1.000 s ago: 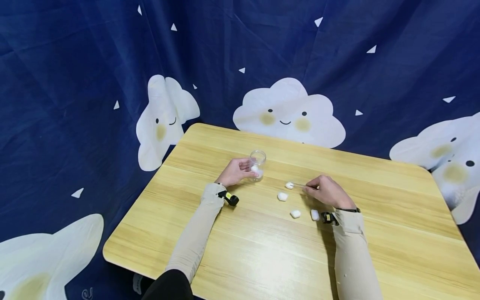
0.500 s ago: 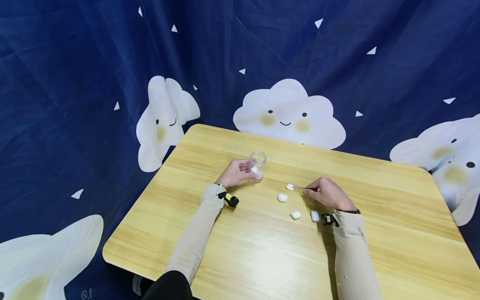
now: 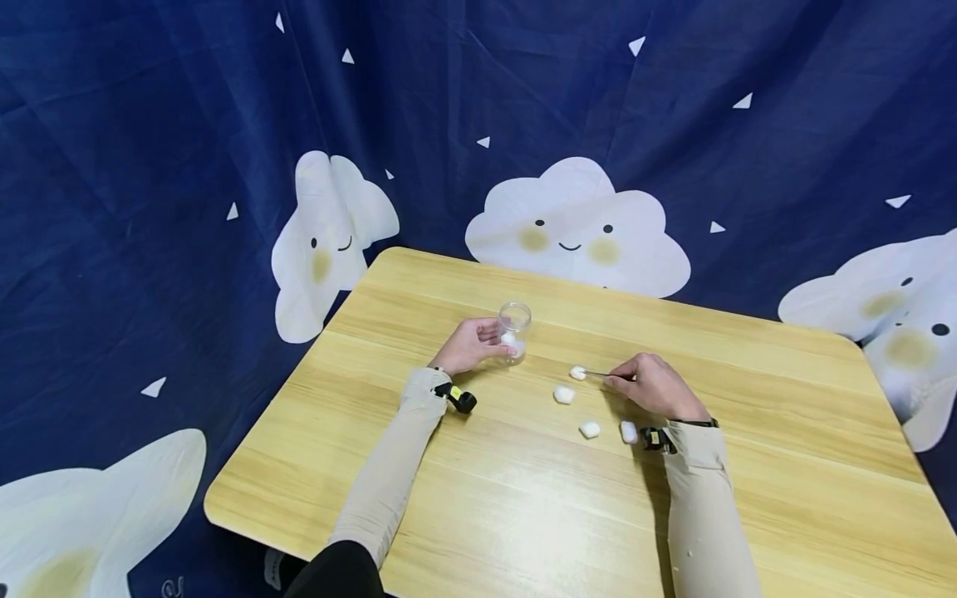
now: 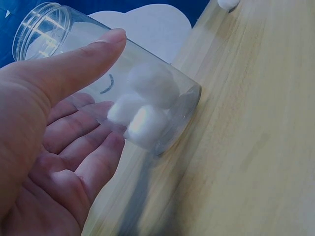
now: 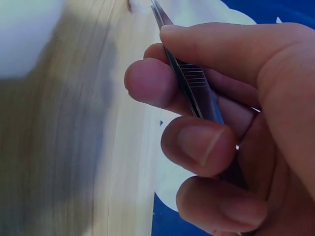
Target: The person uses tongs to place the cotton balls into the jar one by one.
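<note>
My left hand (image 3: 465, 345) holds a clear plastic jar (image 3: 515, 320) upright on the table, thumb on one side and fingers on the other. Its mouth is uncovered. Several white cotton balls (image 4: 147, 98) lie at the jar's bottom in the left wrist view. Metal tweezers (image 5: 189, 81) are pinched between the thumb and fingers of my right hand (image 3: 652, 386). Their tips touch a cotton ball (image 3: 578, 373) on the table, right of the jar; whether they grip it is too small to tell.
Three more cotton balls lie nearer me on the wooden table (image 3: 523, 515): one (image 3: 564, 394) close by, one (image 3: 590, 429) lower, and one (image 3: 629, 432) beside the right wrist camera (image 3: 656, 439). A blue curtain (image 3: 449, 100) with cloud prints hangs behind the table.
Tweezers and right hand have hardly moved; the tips stay at the same cotton ball. The left hand keeps its hold on the jar. The whole view has shifted very slightly.
</note>
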A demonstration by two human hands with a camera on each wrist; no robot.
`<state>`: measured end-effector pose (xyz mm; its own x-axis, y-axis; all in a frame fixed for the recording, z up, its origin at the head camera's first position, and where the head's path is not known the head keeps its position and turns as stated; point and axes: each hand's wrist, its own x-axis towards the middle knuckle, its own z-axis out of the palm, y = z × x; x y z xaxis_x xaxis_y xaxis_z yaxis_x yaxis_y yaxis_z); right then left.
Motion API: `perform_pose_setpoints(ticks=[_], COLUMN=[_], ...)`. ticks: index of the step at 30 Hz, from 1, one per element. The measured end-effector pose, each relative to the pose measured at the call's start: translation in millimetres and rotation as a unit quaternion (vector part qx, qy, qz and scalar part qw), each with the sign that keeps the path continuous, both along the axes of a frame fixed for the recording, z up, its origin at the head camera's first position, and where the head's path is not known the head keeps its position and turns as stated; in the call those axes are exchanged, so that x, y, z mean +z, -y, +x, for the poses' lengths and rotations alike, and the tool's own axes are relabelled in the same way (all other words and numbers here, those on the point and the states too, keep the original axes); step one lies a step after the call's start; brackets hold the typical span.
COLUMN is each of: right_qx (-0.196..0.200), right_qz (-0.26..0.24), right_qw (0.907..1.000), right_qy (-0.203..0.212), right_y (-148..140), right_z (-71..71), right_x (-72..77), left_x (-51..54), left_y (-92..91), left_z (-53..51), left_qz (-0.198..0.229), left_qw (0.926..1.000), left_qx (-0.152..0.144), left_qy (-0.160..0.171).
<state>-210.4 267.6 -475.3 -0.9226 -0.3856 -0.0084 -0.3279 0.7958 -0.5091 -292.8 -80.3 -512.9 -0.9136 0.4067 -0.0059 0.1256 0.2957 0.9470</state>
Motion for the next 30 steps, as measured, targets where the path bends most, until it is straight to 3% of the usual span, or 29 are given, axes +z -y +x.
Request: perform_pose_setpoints(ticks=[30], right_qx=[-0.007], right_qz=[-0.018], right_qw=[0.9998], right_qy=[-0.003], right_y=[9], right_z=[6.4], right_x=[12.0], left_x=[2.5], left_y=[-0.3], left_z=[1.8], left_qz=[0.019], left_qw=[0.9997], left_qx=[-0.005], left_qy=[0.017])
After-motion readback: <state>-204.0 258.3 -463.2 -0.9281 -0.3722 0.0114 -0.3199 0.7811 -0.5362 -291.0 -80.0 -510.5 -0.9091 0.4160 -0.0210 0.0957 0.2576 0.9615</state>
